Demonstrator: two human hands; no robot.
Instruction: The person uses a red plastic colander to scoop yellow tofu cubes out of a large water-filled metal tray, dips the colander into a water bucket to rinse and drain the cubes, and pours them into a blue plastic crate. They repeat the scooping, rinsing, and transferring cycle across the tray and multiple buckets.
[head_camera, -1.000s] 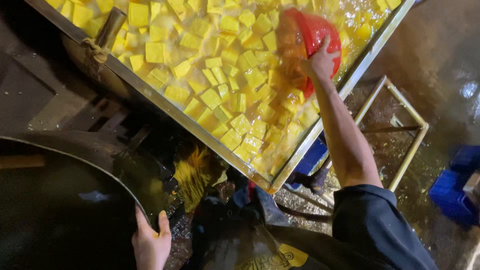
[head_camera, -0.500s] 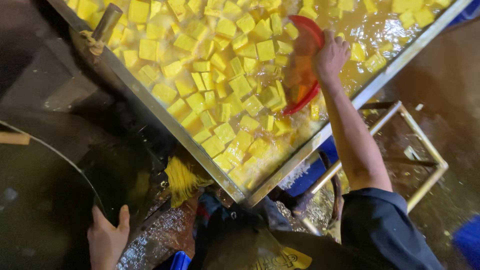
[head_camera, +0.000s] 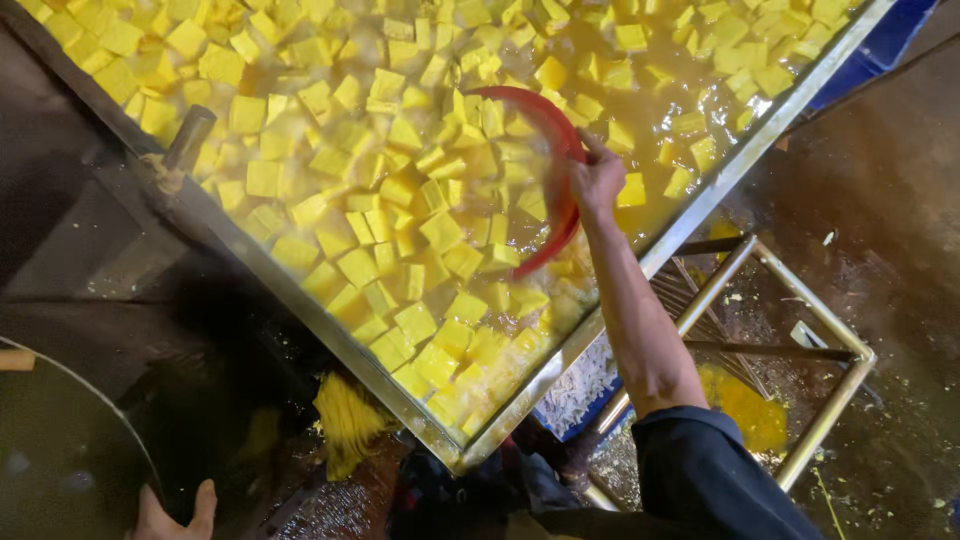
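Our right hand (head_camera: 597, 180) is closed tight on the rim of the red bowl (head_camera: 545, 170). The bowl stands on its edge, half down in the yellow water of the big metal tray (head_camera: 700, 205). Lots of yellow cubes (head_camera: 400, 190) float all around it, and many press against the inside of the bowl. The bowl sits near the right side of the tray, close to the wall.

To scoop well, we should keep our fingers firm on the rim so the wet bowl does not slip. We should push it slowly, so the soft cubes do not break and the water does not splash over the wall. We think tipping the bowl a little would let the water run out and keep the cubes in.

Our left hand (head_camera: 175, 515) is low at the bottom, fingers spread open, holding nothing we can see. It rests by the rim of a dark round pot (head_camera: 110, 420)
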